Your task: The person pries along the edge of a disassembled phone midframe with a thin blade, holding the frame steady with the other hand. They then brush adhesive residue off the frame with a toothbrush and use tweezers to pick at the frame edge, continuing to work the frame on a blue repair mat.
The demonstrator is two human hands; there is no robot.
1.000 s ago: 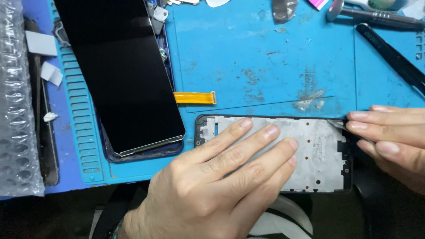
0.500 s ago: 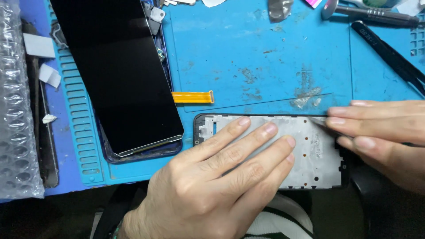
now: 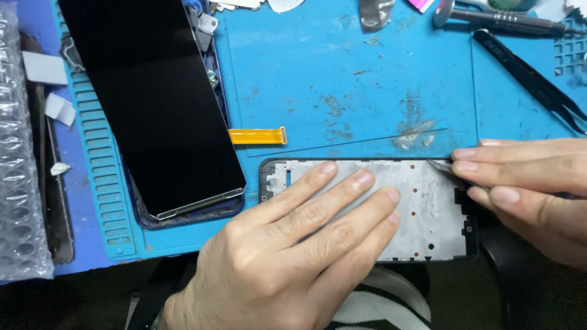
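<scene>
A phone middle frame (image 3: pixel 428 214), silver metal with a black rim, lies at the near edge of the blue work mat (image 3: pixel 342 79). My left hand (image 3: pixel 293 256) rests flat on it, fingers spread and pressing it down. My right hand (image 3: pixel 526 183) comes in from the right and pinches a thin metal tool (image 3: pixel 441 167), whose tip touches the frame's upper right edge. A black phone screen (image 3: pixel 153 104) lies to the left, with its orange flex cable (image 3: pixel 257 135) sticking out to the right.
Black tweezers (image 3: pixel 532 79) and a metal screwdriver (image 3: pixel 501 18) lie at the back right of the mat. Bubble wrap (image 3: pixel 18 171) sits at the left edge. Small white pads (image 3: pixel 43 67) and loose parts (image 3: pixel 376 12) are scattered along the back and left.
My right hand with the thin tool has slid left along the frame's top edge. My left hand has stayed pressed on the frame.
</scene>
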